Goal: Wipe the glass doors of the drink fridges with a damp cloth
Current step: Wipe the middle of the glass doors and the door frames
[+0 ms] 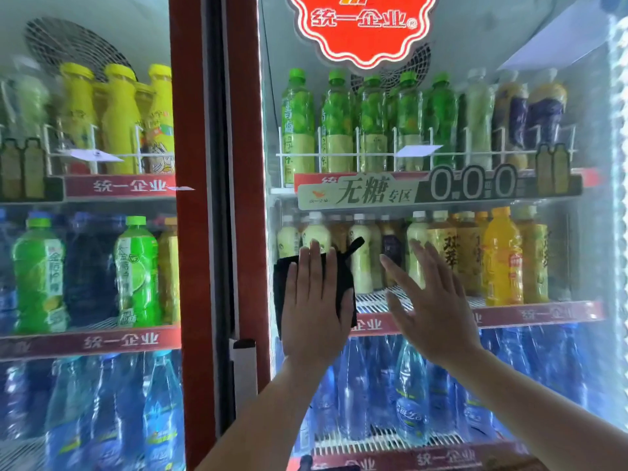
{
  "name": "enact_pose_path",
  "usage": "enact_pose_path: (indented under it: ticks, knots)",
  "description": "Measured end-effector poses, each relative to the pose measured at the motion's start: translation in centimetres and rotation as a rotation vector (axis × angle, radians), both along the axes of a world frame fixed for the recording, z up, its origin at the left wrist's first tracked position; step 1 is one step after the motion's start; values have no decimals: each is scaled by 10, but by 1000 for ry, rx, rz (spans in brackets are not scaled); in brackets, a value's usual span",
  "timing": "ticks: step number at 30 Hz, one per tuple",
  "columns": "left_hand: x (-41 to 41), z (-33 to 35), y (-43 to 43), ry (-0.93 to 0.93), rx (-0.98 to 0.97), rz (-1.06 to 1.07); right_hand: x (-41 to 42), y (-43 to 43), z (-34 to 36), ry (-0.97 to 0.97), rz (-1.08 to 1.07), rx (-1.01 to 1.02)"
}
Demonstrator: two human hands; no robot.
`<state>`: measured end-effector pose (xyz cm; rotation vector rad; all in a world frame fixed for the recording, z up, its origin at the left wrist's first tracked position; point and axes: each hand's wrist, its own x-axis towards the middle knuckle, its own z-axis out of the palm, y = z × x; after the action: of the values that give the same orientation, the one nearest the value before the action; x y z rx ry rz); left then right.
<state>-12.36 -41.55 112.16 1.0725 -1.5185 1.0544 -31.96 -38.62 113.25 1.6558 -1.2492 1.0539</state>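
A black cloth (283, 287) lies flat against the glass door of the right fridge (475, 107), near the door's left edge at middle-shelf height. My left hand (314, 300) presses on the cloth with fingers spread and pointing up. Just to its right, my right hand (431, 300) rests open against the same glass with nothing in it, fingers angled up and left. The glass door of the left fridge (85, 164) fills the left side of the view.
A red door frame with a black seal (217, 198) separates the two fridges. A white handle (243, 368) sits on the frame below my left hand. Shelves behind the glass hold several green, yellow and blue drink bottles. A red illuminated logo sign (362, 25) hangs at top.
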Motion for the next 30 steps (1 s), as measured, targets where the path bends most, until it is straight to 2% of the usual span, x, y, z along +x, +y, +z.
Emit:
enact_pose_path:
  ticks: [8,15,19,24,30]
  knots:
    - [10,-27,6,-35,60,-16,-7,5,-9,95,20,45]
    - [19,75,1,228,21,108,-37,12,2,105,23,30]
    - [5,71,-1,243,-8,107,-56,8,4,22,-36,49]
    - [-29,31,-5,87,-3,11,-72,-2,-10,-14,-21,81]
    - [-50,-39,-5,-216,54,-14,-82,-7,-25,57,27,32]
